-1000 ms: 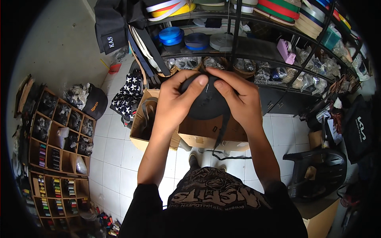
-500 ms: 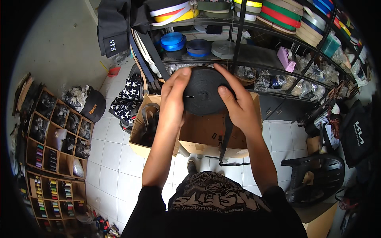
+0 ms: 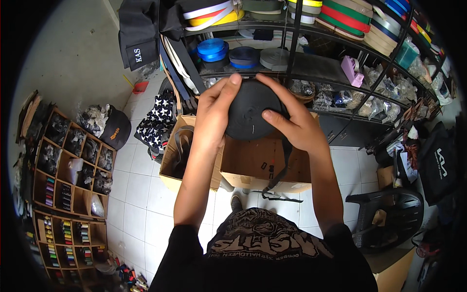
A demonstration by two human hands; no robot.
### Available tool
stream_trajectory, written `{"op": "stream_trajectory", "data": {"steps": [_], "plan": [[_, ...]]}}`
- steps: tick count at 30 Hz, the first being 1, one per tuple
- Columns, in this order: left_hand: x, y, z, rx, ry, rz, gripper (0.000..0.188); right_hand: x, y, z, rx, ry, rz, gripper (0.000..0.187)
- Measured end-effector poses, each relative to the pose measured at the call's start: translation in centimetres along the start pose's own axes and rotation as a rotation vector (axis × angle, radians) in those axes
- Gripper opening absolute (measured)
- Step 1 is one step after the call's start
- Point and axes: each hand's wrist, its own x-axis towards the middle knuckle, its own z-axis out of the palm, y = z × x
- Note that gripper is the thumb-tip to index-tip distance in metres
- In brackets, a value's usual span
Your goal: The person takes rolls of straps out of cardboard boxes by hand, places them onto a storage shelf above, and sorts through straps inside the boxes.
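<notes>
A flat round roll of black webbing (image 3: 253, 107) is held up between my two hands, with a small white mark on its lower face. My left hand (image 3: 212, 109) is closed on the roll's left edge, thumb at the upper rim. On the other side my right hand (image 3: 299, 124) grips it, thumb pressed on the face and fingers along the upper right rim. The webbing's loose tail (image 3: 285, 163) hangs from the roll's lower right, across an open cardboard box (image 3: 233, 181), with its end twisted below the box's front edge. A few small dark pieces lie inside the box.
A second cardboard box (image 3: 187, 182) holding dark straps stands at left. Behind are black shelves (image 3: 316, 65) with webbing rolls and bagged parts. A wooden compartment rack (image 3: 73, 214) with thread spools is far left; a black plastic chair (image 3: 384, 214) stands at right.
The roll has turned counterclockwise in my hands; its white mark went from the left side to the bottom. My right fingers and thumb shifted left, and the hanging tail moved.
</notes>
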Motion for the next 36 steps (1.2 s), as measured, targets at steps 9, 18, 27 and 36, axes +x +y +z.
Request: {"op": "stream_trajectory", "data": {"steps": [9,18,27,36], "plan": [[-0.2,-3.6,2.7,-0.470,0.471,0.080,0.051,-0.9,2.5,4.9,-0.046,0.344,-0.065,0.061],[0.6,-2.3,-0.2,0.014,0.134,0.071,0.041,-0.9,1.4,2.8,-0.031,0.073,0.069,0.057],[-0.7,-2.8,0.1,-0.419,0.208,0.043,0.043,-0.9,0.4,1.6,0.282,0.125,0.232,0.074],[-0.8,-4.7,2.2,-0.476,0.401,-0.003,0.049,-2.3,3.6,7.3,-0.040,0.358,-0.032,0.083]]}}
